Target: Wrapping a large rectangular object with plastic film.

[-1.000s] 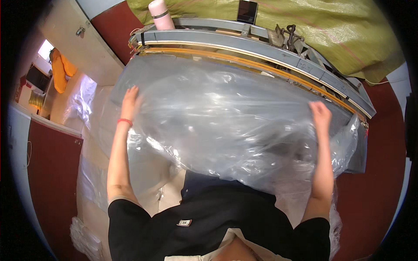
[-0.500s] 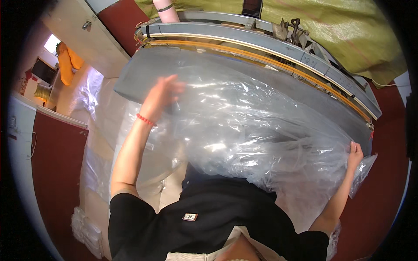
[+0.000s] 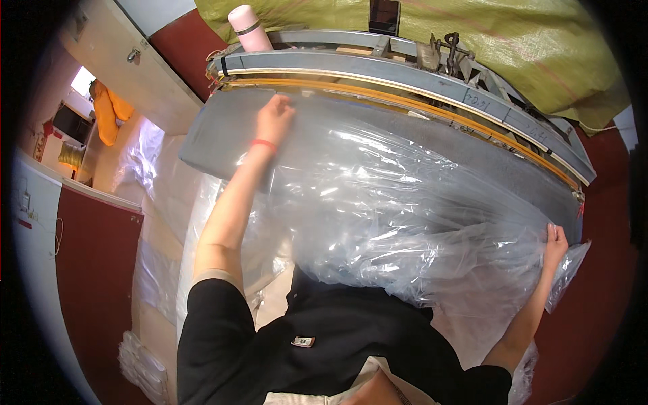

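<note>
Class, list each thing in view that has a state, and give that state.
Clear wide plastic film: crumpled, partly covering the long grey surface
Bare right hand: pinching the film
Bare left hand: fingers curled, grip unclear
Pink cylindrical bottle: capped
Cream rectangular door: open
Yellow-green sheet: creased

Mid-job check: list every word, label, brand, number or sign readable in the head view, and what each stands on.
Small pale label on the black shirt: a dark letter-like mark, not copied out here.
Grey metal beam: dark handwritten marks at two spots toward its right end, too small and blurred to read reliably.
Clear plastic film: no lettering visible.
Pink bottle: no lettering visible.
</note>
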Demonstrator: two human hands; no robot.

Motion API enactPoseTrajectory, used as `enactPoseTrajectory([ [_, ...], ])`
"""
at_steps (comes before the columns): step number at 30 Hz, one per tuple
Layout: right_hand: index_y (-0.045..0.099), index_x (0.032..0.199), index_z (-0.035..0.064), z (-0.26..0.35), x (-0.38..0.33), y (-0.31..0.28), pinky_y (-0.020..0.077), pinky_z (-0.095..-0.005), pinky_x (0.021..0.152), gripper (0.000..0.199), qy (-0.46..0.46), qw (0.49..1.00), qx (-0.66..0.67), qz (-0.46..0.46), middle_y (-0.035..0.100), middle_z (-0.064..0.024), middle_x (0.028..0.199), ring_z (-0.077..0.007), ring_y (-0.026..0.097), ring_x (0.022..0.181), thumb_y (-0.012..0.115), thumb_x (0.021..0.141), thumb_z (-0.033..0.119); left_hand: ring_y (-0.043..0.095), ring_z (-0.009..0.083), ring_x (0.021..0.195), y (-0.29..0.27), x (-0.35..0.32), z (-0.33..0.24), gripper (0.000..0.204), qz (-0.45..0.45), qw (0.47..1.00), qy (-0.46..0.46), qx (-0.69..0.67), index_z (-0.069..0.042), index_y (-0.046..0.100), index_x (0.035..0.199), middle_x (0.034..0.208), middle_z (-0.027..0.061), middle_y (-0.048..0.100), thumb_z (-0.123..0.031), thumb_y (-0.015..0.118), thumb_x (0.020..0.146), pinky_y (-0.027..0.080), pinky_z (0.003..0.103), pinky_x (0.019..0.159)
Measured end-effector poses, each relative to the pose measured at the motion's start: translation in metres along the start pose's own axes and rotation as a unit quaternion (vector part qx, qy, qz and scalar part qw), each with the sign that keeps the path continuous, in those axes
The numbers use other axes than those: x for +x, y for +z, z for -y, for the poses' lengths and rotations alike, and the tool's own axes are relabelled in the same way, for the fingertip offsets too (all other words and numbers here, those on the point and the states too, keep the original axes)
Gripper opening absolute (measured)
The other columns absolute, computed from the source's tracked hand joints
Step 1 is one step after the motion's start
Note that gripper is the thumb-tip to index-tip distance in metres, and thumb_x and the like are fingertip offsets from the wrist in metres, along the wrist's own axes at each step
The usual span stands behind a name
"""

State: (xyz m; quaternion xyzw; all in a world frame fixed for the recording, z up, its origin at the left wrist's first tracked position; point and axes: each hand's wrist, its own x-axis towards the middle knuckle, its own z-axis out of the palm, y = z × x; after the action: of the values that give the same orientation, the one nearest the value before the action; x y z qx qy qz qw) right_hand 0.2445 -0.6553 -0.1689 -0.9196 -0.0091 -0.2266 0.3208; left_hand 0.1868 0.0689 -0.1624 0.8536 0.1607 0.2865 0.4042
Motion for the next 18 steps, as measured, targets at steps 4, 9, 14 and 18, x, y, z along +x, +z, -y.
enactPoseTrajectory([
  [4,0.053,0.073,-0.0007,0.001,-0.001,0.0,0.0337,-0.0225,0.052,0.02,-0.008,1.0,0.02,-0.008,0.041,0.0,0.058,-0.0071,0.036,0.057,0.058,0.08,0.017,0.058,0.0201,0.072,0.007,0.01,-0.005,0.022,-0.003,0.998,0.029,0.048,-0.003,0.055,0.092,0.076,0.0101,0.059,-0.007,0.057,0.071,0.045,0.029,0.068],
  [9,0.053,0.073,-0.001,0.005,0.0,0.0,0.0334,-0.0212,0.052,0.019,0.004,1.0,-0.003,-0.001,0.044,0.0011,0.059,-0.0062,0.037,0.058,0.058,0.08,0.016,0.055,0.0088,0.066,0.005,0.029,0.006,0.019,0.057,0.988,0.127,0.066,-0.001,0.055,0.089,0.07,0.0043,0.059,-0.002,0.063,0.071,0.045,0.023,0.061],
  [14,0.053,0.073,-0.0014,0.005,0.0,0.001,0.0336,-0.0199,0.054,0.018,0.0,1.0,0.017,-0.005,0.045,0.003,0.061,-0.0055,0.038,0.06,0.058,0.08,0.015,0.058,0.0151,0.068,0.003,0.031,0.008,0.022,0.112,0.982,0.138,0.056,-0.003,0.055,0.091,0.075,0.0079,0.06,-0.005,0.063,0.071,0.046,0.026,0.063],
  [18,0.053,0.073,-0.0013,-0.009,0.001,-0.001,0.0349,-0.0192,0.057,0.018,0.006,0.998,0.065,-0.01,0.047,0.0033,0.063,-0.0053,0.039,0.062,0.058,0.08,0.014,0.058,0.0259,0.074,0.008,0.022,-0.006,0.028,-0.004,0.964,0.145,0.222,-0.007,0.058,0.094,0.079,0.01,0.061,-0.017,0.065,0.069,0.046,0.033,0.066],
])
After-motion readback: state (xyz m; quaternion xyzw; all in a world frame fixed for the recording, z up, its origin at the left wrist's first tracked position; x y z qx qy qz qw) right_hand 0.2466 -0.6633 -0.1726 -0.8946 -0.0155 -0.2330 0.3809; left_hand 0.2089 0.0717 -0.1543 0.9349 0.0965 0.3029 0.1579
